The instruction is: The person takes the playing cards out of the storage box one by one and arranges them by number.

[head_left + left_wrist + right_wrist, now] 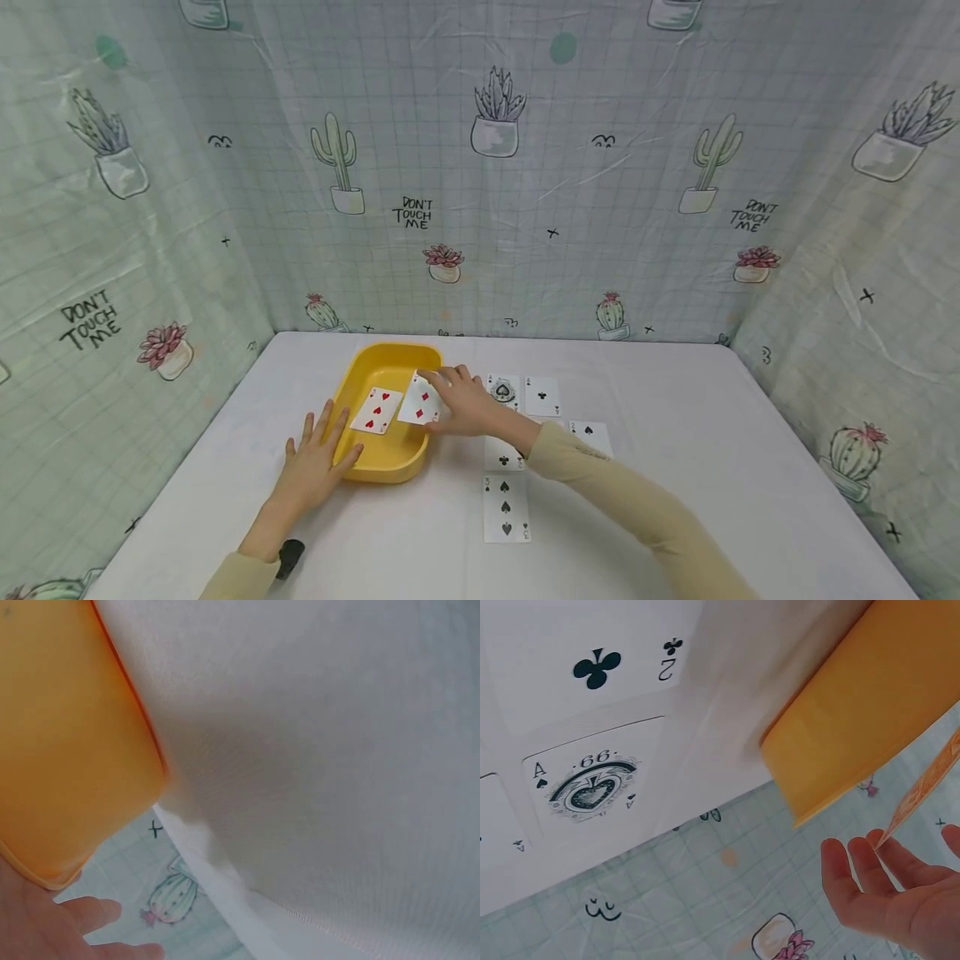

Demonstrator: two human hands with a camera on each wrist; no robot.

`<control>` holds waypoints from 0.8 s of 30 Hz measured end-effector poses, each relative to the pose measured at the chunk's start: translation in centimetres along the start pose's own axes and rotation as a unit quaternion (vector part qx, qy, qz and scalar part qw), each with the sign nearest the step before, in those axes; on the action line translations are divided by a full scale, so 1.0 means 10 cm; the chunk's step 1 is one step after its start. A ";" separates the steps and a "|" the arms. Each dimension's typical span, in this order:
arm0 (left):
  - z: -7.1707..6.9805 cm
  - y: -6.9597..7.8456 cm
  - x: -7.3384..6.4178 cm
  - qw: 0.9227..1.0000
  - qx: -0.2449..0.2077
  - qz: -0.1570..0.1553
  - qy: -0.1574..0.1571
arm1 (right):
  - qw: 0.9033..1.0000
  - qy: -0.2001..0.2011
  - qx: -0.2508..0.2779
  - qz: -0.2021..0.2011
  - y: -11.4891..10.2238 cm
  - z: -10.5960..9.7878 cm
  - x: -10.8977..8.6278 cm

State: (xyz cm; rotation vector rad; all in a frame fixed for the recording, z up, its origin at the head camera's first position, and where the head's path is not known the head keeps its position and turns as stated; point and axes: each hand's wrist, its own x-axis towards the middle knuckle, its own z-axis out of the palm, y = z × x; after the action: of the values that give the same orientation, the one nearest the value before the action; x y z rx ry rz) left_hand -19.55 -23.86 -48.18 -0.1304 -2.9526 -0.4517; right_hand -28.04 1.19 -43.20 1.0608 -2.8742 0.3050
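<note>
My right hand (467,403) pinches a playing card with red diamonds (418,403) above the right side of a yellow tray (390,472). In the right wrist view this card's orange patterned back (924,787) appears nearly edge-on by the fingertips. A card with red hearts (377,411) lies face up inside the tray. With its fingers spread, my left hand (311,462) rests on the tray's left rim. Just right of the tray, partly behind the right hand and forearm, are the ace of spades (592,791) and the two of clubs (596,669).
An ace of clubs (542,396) and a three of spades (506,508) lie face up on the white table (675,467). Another spade card (590,433) is partly covered by the right sleeve. A cactus-print cloth (555,275) hangs behind and at both sides.
</note>
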 end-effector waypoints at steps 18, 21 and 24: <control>0.03 -0.01 -0.02 1.000 0.001 0.007 0.004 | 0.999 0.007 0.026 -0.018 0.20 -0.10 -0.63; 0.02 0.00 -0.02 1.000 0.000 0.006 0.004 | 1.000 0.005 0.026 -0.014 0.23 -0.09 -0.75; 0.01 0.00 -0.02 1.000 -0.001 0.005 0.002 | 0.999 0.005 0.032 -0.008 0.28 -0.07 -0.87</control>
State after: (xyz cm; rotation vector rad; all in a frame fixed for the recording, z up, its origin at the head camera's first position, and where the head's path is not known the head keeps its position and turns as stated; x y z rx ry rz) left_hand -19.33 -23.83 -48.36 -0.1442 -2.9454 -0.4529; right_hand -23.18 8.94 -44.13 1.0889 -2.8640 0.4019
